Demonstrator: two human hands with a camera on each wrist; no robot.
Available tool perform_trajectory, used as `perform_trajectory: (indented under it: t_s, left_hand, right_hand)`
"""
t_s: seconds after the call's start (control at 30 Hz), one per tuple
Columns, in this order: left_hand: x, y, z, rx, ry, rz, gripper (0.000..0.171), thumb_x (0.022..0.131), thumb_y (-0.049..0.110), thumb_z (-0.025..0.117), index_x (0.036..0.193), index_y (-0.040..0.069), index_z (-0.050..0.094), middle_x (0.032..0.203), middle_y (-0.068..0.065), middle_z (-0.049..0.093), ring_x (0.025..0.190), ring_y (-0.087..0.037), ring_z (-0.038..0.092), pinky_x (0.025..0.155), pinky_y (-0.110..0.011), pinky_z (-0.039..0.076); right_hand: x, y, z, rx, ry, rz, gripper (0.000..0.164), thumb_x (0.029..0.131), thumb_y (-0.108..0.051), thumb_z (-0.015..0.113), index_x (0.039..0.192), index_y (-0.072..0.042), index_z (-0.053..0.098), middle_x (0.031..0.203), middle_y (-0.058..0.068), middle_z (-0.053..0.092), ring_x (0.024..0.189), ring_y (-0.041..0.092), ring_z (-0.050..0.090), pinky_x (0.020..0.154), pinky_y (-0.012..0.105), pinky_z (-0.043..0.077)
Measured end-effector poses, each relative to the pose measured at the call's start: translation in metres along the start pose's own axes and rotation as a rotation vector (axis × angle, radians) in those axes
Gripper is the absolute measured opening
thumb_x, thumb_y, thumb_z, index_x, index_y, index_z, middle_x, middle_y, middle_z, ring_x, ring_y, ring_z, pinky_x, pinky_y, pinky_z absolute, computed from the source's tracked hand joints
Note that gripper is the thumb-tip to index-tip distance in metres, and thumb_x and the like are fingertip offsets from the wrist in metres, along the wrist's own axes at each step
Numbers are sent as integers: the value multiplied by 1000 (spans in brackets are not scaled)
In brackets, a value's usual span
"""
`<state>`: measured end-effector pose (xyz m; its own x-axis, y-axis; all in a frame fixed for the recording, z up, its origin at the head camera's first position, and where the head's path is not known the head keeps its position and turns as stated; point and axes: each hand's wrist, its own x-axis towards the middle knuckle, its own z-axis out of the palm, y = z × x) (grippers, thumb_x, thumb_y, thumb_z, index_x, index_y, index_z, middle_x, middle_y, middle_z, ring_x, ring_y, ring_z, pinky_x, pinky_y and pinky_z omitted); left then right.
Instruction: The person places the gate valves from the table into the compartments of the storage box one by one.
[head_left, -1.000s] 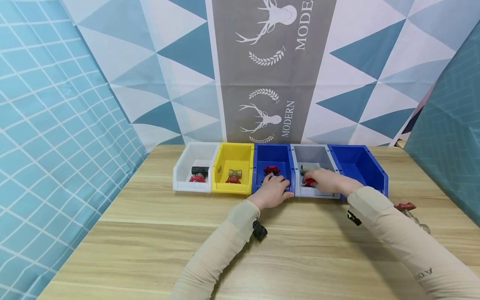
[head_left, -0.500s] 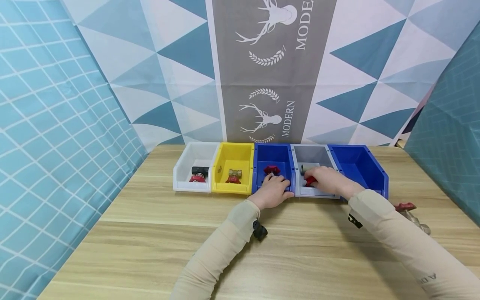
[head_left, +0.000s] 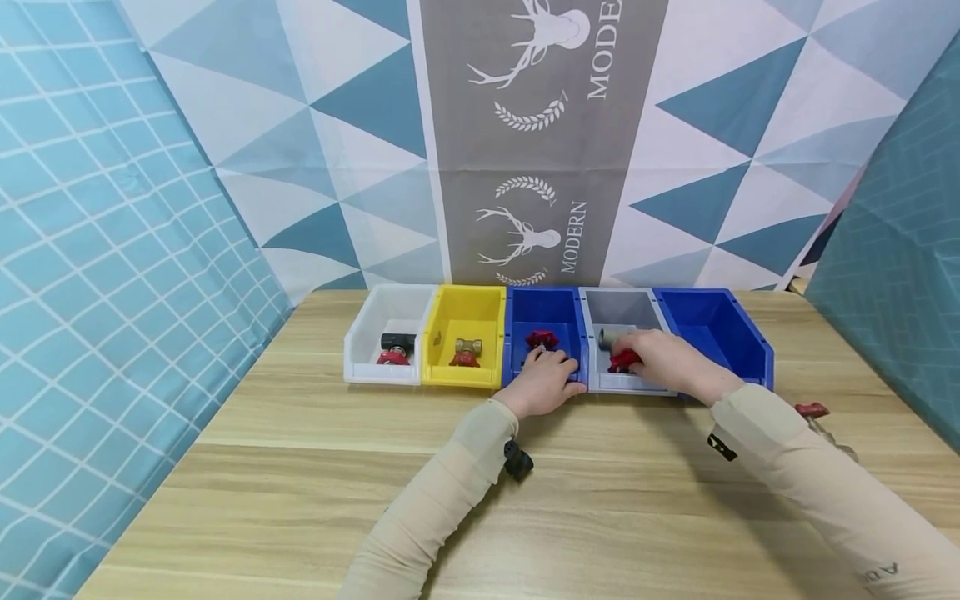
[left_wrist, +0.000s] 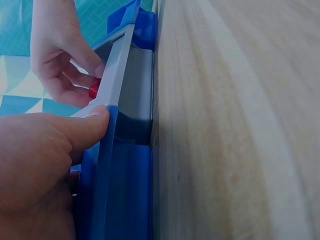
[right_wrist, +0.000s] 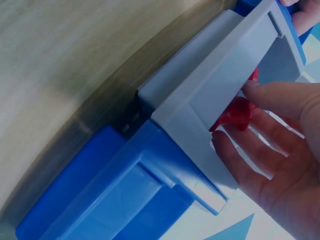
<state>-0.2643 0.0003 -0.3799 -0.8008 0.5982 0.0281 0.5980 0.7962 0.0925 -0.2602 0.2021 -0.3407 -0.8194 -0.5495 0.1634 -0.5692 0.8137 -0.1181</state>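
Observation:
My right hand (head_left: 671, 362) reaches into the grey bin (head_left: 626, 304) and holds a valve by its red handle (head_left: 624, 360). In the right wrist view, thumb and fingers close around that red handle (right_wrist: 237, 114) just behind the bin's front wall. My left hand (head_left: 542, 385) grips the front edge of the middle blue bin (head_left: 546, 307). Its thumb lies on the rim beside the grey bin in the left wrist view, and its fingers go inside. Just beyond those fingers sits another valve with a red handwheel (head_left: 542, 339), its lower part hidden by the hand.
Left of these stand a yellow bin (head_left: 468, 312) and a white bin (head_left: 397, 312), each with a red-handled valve. Another blue bin (head_left: 701, 329) ends the row at right. On the table, a red-handled brass valve (head_left: 817, 421) lies partly behind the right sleeve.
My right hand has drawn slightly right and toward me, and more of the red handle shows under its fingers. The left hand stays on the blue bin's edge.

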Motion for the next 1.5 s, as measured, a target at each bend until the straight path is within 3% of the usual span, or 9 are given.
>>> perform_trajectory:
  t_s: [0.3, 0.7, 1.5]
  left_hand:
    - [0, 0, 0, 0, 5, 2, 47, 85, 47, 38, 120, 17, 47, 120, 0, 46, 112, -18, 38, 100, -44, 16]
    - [0, -1, 0, 5, 15, 4, 47, 85, 47, 37, 120, 17, 47, 121, 0, 46, 113, -18, 38, 100, -43, 16]
    - [0, -2, 1, 2, 15, 5, 48, 85, 47, 36, 121, 17, 46, 120, 0, 46, 113, -18, 38, 100, -43, 15]
  right_hand:
    - [-4, -3, -6, -47, 46, 74, 22, 74, -2, 62, 94, -10, 61, 89, 3, 58, 74, 17, 54, 69, 39, 47]
    - [-13, -3, -11, -94, 118, 37, 13, 75, -7, 62, 87, -13, 62, 81, 1, 61, 65, 12, 53, 61, 33, 47]
    - [-53, 15, -31, -84, 85, 157, 9, 77, -17, 61, 85, -12, 62, 74, -1, 58, 62, 10, 50, 57, 31, 46]
